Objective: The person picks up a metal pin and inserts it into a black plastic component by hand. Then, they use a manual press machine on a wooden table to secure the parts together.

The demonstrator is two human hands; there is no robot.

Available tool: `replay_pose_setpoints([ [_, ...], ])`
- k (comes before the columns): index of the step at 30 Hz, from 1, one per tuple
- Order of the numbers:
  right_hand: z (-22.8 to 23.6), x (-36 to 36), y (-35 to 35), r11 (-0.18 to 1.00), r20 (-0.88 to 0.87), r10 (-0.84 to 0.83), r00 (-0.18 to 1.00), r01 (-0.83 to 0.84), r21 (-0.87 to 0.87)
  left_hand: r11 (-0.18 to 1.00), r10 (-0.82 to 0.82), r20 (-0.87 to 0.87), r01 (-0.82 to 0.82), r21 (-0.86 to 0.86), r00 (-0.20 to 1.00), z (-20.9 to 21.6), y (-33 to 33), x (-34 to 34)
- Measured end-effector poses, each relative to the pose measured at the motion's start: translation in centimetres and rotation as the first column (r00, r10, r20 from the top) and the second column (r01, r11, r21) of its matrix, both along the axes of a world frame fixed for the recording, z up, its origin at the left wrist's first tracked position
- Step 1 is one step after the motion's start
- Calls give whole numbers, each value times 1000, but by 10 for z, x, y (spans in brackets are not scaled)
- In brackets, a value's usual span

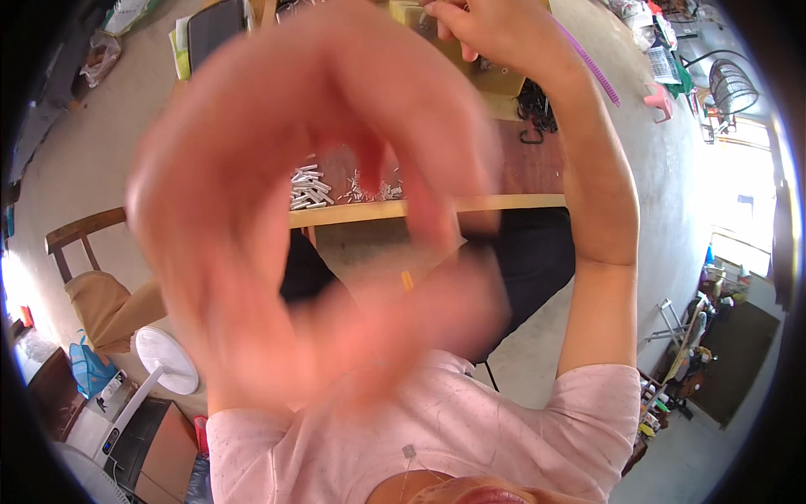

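Observation:
My left hand (pixel 210 193) looms large and blurred close to the view, its fingers curved round in a wide C with the thumb apart from them. Nothing shows inside that curve. At the top, my right hand (pixel 491 29) reaches over a yellowish tray (pixel 501 82) on the table, its fingers curled in. Whatever they pinch, if anything, is cut off or too small to make out. Silver rods (pixel 311 186) lie in a pile near the table's front edge, beside smaller silver pins (pixel 374 191). Black hooks (pixel 536 109) are heaped right of the tray.
The dark red table (pixel 533 168) has a pale front edge. A purple coiled cord (pixel 592 63) runs beyond my right forearm. On the left stand a wooden chair (pixel 84 227) and a white fan (pixel 166 357). A pink stool (pixel 659 102) is at the far right.

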State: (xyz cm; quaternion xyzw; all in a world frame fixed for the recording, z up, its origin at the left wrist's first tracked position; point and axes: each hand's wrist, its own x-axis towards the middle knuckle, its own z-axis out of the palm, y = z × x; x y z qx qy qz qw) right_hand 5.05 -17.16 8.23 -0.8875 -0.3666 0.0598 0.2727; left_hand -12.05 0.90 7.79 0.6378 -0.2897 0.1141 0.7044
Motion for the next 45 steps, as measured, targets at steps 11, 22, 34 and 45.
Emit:
replay_pose_setpoints([
  [11, 16, 5, 27, 961, -90, -175, 980, 150, -231, 901, -431, 179, 414, 127, 884, -13, -10, -46],
  [22, 22, 3, 35, 949, -151, -114, 982, 63, -309, 876, -481, 195, 462, 137, 855, -11, -5, -46],
  [34, -7, -10, -42, 949, -59, -261, 963, 245, -197, 861, -508, 245, 495, 117, 826, 1, 5, -23],
  [45, -96, -68, -157, 834, 588, 228, 776, 156, -529, 999, -51, -209, 49, -16, 977, -26, 0, 35],
])
